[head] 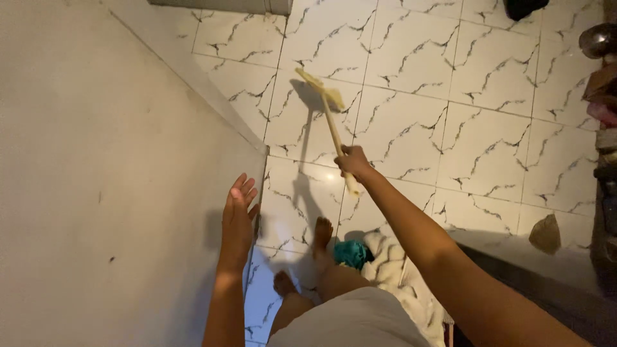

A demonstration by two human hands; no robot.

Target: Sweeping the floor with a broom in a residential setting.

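My right hand [353, 160] grips the pale wooden handle of a floor wiper [332, 117], whose flat head rests on the white marbled floor tiles [450, 96] ahead of me. My left hand [238, 215] is open, fingers spread, pressed flat against the edge of a plain grey wall [116, 180] on the left. My bare feet [321, 232] stand on the tiles below.
A teal cloth [350, 253] lies by my feet on a cream patterned mat [392, 263]. Dark shelving with metal pots [601, 42] stands at the right edge. A brown scrap [545, 233] lies on the floor to the right.
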